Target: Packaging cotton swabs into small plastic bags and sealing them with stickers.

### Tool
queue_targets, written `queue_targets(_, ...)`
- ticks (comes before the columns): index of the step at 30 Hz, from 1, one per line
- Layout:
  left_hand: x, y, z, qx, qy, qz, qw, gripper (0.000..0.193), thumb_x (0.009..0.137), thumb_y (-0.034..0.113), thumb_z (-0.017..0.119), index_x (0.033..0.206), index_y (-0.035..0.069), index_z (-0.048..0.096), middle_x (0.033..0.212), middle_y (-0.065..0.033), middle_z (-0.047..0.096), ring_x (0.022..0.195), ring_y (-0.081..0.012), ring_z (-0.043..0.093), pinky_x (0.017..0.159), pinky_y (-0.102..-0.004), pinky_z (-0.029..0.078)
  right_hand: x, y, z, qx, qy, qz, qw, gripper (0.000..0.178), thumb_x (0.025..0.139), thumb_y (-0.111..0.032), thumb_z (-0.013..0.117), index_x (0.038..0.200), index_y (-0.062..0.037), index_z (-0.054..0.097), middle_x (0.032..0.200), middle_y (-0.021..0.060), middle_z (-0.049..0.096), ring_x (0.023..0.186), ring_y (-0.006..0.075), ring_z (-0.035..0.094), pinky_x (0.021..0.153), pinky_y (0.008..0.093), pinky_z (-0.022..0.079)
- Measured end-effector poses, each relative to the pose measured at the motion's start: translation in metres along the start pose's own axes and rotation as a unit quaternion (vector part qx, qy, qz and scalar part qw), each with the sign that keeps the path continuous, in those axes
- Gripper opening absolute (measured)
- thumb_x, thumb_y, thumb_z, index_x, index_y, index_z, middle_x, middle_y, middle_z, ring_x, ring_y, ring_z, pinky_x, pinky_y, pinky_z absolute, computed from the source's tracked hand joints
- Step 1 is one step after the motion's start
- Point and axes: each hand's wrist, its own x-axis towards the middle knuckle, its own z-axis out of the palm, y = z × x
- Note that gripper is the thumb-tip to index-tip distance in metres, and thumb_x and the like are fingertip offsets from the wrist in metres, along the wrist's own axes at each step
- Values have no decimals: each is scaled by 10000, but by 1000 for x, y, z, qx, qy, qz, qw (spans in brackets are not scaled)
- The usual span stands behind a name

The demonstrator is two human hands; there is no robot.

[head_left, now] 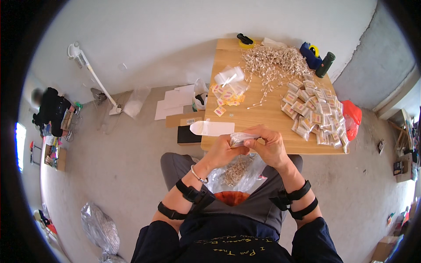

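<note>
By the near edge of the wooden table (267, 120), the left hand (222, 150) and right hand (272, 147) had their fingers clamped on a small clear packet (238, 139), apparently working its opening, and the next move seemed to call for a steady pinch along it.

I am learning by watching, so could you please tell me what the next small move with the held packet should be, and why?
I would probably use the right hand to press along the edge of the clear packet: the left hand holds it too, its film looks creased, and I cannot tell whether it is sealed.
</note>
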Motion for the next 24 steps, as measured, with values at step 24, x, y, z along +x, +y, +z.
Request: queue_targets(24,46,-125,-1,-115,136,26,984,220,856,-61,658,1069,-14,629,1075,-85,653,904,-91,605,800,-220,503,22,132,-15,-186,37,-53,980,108,762,-43,738,851,-77,686,857,54,677,814,265,598,725,351,493)
